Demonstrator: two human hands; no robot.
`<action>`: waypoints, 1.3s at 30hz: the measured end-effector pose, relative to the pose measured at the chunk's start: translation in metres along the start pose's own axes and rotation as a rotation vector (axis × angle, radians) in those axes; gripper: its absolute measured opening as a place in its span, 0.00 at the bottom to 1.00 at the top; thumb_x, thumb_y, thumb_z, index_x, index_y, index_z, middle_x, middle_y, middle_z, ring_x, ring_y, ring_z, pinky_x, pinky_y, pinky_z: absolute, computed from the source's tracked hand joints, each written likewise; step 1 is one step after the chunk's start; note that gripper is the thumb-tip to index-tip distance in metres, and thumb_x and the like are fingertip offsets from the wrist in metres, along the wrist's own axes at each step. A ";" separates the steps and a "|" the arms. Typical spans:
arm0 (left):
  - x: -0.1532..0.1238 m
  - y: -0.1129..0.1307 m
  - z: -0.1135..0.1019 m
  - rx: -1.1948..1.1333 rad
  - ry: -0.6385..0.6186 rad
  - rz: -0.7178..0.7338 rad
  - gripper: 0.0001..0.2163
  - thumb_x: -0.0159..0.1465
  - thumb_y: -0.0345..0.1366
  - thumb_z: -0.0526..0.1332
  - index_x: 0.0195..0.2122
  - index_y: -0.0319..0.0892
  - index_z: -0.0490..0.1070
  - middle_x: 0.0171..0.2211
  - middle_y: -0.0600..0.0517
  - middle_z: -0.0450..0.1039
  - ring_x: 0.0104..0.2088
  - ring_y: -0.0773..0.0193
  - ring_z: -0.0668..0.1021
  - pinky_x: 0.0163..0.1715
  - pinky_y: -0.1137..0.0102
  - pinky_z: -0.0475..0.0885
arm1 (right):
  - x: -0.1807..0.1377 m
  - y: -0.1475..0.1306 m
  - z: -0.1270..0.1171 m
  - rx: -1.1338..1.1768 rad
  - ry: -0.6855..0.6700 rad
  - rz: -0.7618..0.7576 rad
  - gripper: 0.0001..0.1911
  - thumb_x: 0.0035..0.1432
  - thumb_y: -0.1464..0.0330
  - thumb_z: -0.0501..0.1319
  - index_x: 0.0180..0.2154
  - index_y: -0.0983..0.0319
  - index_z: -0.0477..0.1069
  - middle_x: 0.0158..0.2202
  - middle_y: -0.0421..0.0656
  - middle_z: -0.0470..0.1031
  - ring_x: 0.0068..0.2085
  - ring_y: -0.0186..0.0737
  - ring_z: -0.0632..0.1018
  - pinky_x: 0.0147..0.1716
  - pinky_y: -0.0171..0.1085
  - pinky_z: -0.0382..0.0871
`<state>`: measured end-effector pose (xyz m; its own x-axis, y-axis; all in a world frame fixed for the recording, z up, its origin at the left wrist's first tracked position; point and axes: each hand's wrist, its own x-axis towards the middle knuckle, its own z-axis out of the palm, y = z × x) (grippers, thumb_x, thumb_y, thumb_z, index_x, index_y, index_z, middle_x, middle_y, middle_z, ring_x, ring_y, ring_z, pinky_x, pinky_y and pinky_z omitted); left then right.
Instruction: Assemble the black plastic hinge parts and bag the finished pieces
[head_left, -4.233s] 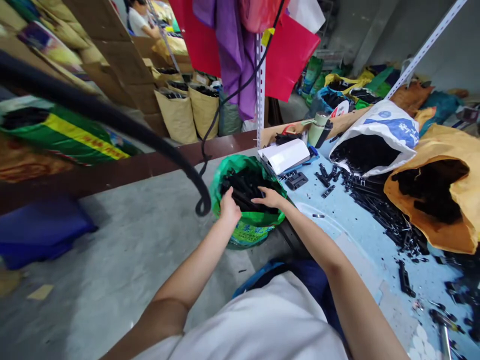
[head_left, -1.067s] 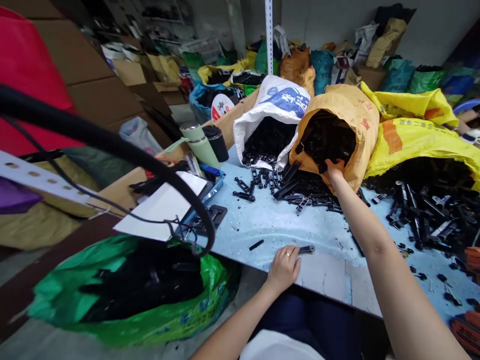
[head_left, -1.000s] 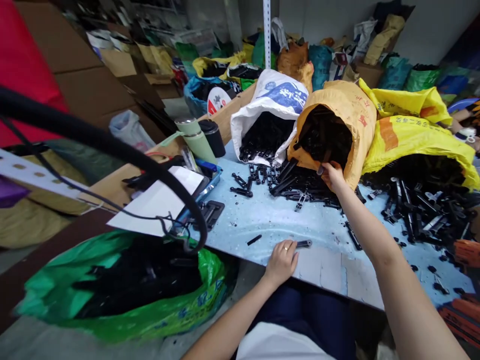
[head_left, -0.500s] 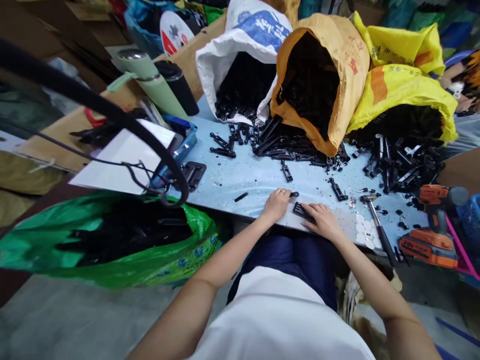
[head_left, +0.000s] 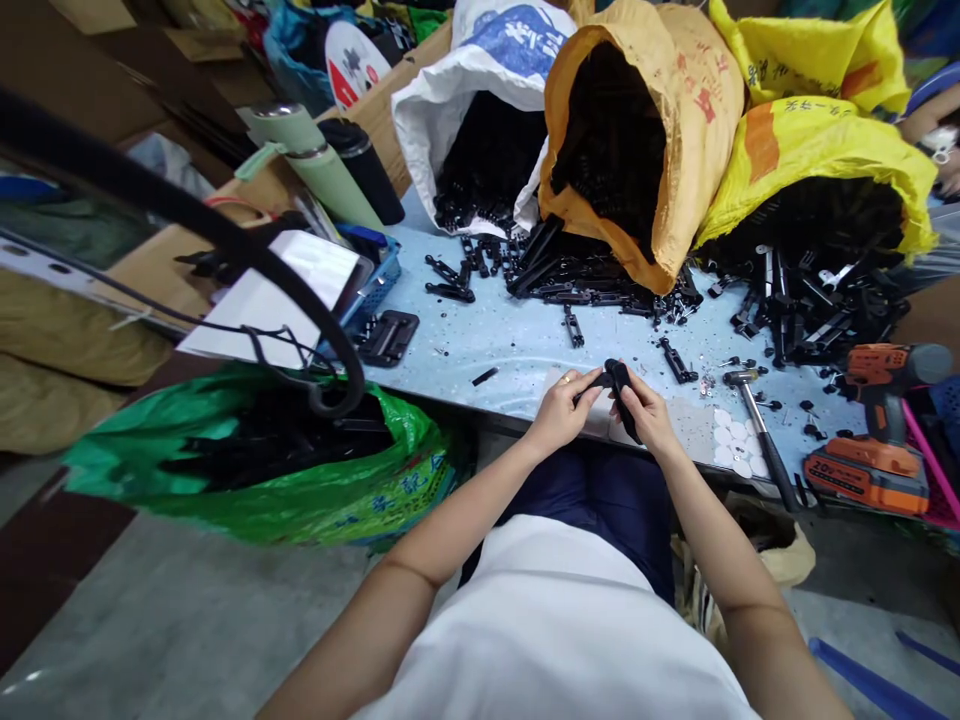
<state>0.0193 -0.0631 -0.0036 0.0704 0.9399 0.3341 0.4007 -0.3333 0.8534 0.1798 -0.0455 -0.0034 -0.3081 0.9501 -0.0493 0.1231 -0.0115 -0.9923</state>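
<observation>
Head view: over the near edge of a pale blue worktop [head_left: 517,345], the left hand [head_left: 564,410] has its grip pinching a slim black bar [head_left: 593,385]. The right hand's [head_left: 651,414] grip pinches a longer, tilted black piece [head_left: 623,402] between thumb and fingers. The parts meet or overlap; contact is unclear. Both look light, stiff, perhaps slippery, and probably best held by their long sides, clear of the meeting ends.

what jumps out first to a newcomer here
Probably the gaping orange sack at the back of the bench, between the white sack and yellow sack. Then perhaps the orange power drill at far right, and black parts in the left hand and right hand, front and centre.
</observation>
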 end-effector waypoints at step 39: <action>0.017 -0.001 0.038 0.881 -0.518 0.186 0.17 0.60 0.22 0.48 0.47 0.39 0.68 0.32 0.43 0.73 0.34 0.56 0.74 0.35 0.63 0.65 | 0.142 -0.032 -0.198 -0.552 0.757 0.443 0.08 0.51 0.75 0.60 0.36 0.67 0.65 0.32 0.52 0.71 0.37 0.40 0.73 0.33 0.35 0.64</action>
<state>0.0545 -0.0437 -0.0141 0.5002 0.8650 0.0397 0.8541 -0.5004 0.1416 0.3188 0.1514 0.0441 0.5199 0.8453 -0.1234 0.5552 -0.4442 -0.7032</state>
